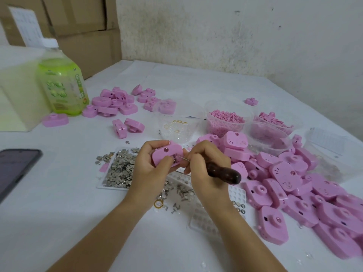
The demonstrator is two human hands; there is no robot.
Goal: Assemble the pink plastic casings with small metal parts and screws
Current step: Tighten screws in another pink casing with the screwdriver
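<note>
Centre frame: left hand (151, 163) curled round pink casing (167, 152), thumb over its open side. Just right of it, right hand (206, 163) wrapped round dark-handled screwdriver (224, 172), tip at the casing opening. Heaped small metal parts (119, 169) on white tray (99, 186) left of hands. Lower right: loose casings pile (294, 183). Upper left: green bottle (62, 83), label print blurred, unreadable. Left edge: phone (15, 167), screen text illegible.

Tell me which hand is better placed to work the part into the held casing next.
Right, probably. The right hand grips the dark-handled tool, its thin metal tip at the opening of the pink casing. The left hand holds that casing, so it is busy steadying it.
</note>
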